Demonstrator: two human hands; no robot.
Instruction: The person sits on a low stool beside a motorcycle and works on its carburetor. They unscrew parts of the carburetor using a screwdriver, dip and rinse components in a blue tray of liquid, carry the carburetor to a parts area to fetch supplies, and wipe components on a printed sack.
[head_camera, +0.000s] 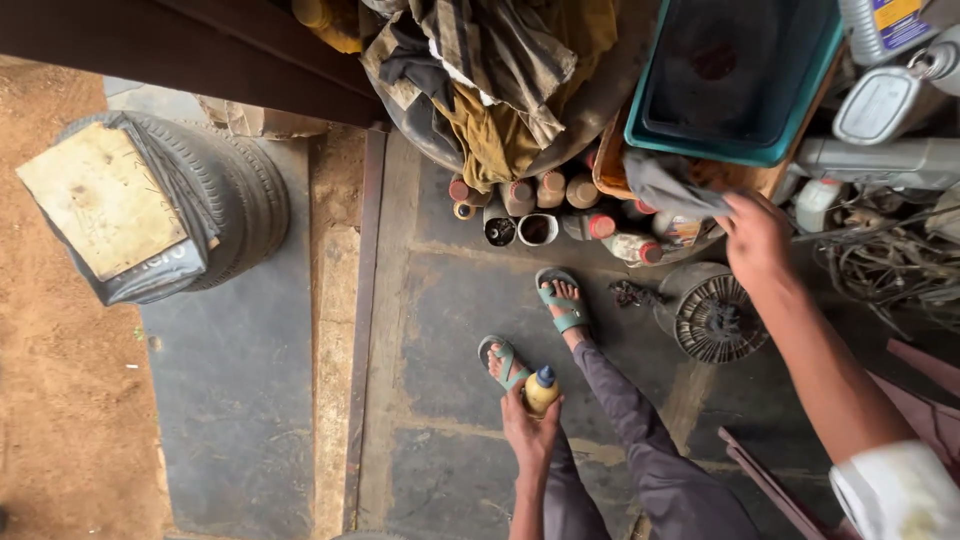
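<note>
grey rag (668, 190) is what the right hand (757, 235) closes on, up by the teal tub (735, 85); it hangs off a cluttered shelf edge, easy to pull free. a stack of tyres (215, 205) carries a board as a lid, off to the side. capped bottles (560, 195) crowd the floor under a heap of cloth (490, 70). smallest, a yellow bottle with a blue cap (541, 388) sits upright in the left hand (530, 430), fingers wrapped from below so nothing spills.
</note>
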